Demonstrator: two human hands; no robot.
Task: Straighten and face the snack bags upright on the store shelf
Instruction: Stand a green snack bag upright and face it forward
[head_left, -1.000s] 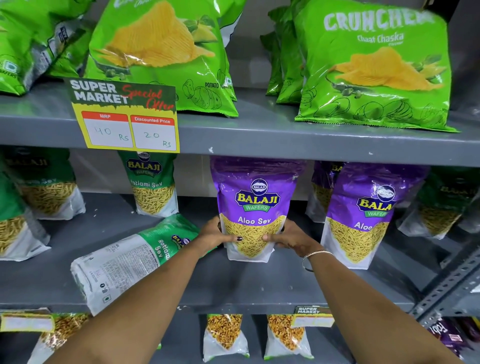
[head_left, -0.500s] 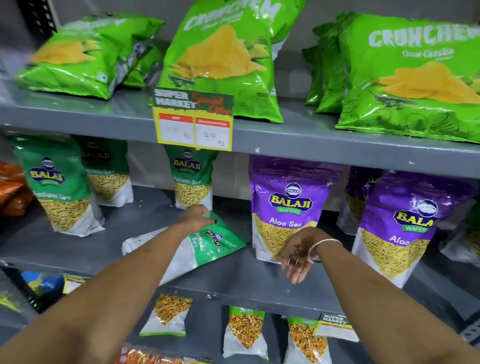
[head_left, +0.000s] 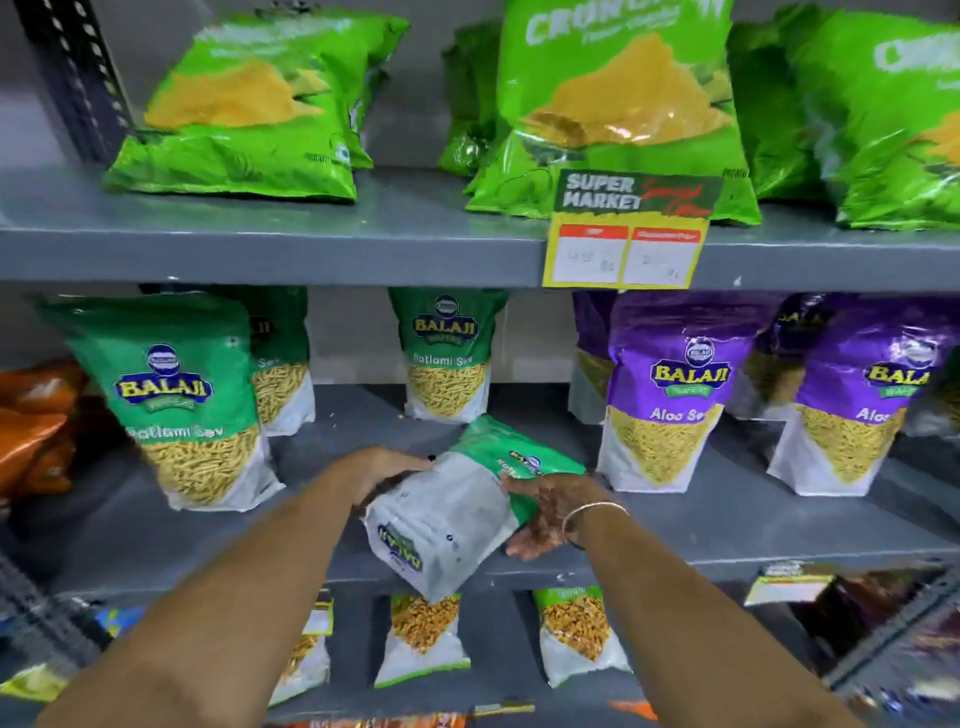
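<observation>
Both hands are closing on one fallen green Ratlami Sev bag (head_left: 467, 499) on the middle shelf (head_left: 727, 519). The left hand (head_left: 376, 470) is lying over the bag's upper left edge, its fingers (head_left: 410, 460) curled down and clamped onto the pale back panel. The right hand (head_left: 550, 512) is gripping the bag's right side, thumb on top and the other fingers spread beneath the green part; a thin bangle (head_left: 592, 512) is circling that wrist.

The bag is showing its white back with printed text, while the green end is pointing toward the back of the shelf. It is lying tilted and slanted, its white bottom corner hanging out past the shelf's front lip. The print is blurred, so the label is hard to read.

It is sitting between the two hands, touching both. Just behind it an upright green Balaji bag (head_left: 447, 358) is standing near the back wall, and a larger green one (head_left: 182, 400) is standing to the left at the front. To the right, two purple Aloo Sev bags (head_left: 670, 395) are standing upright and facing out. On the shelf above, bright green chip bags (head_left: 618, 109) are leaning behind a yellow price tag (head_left: 626, 234).
</observation>
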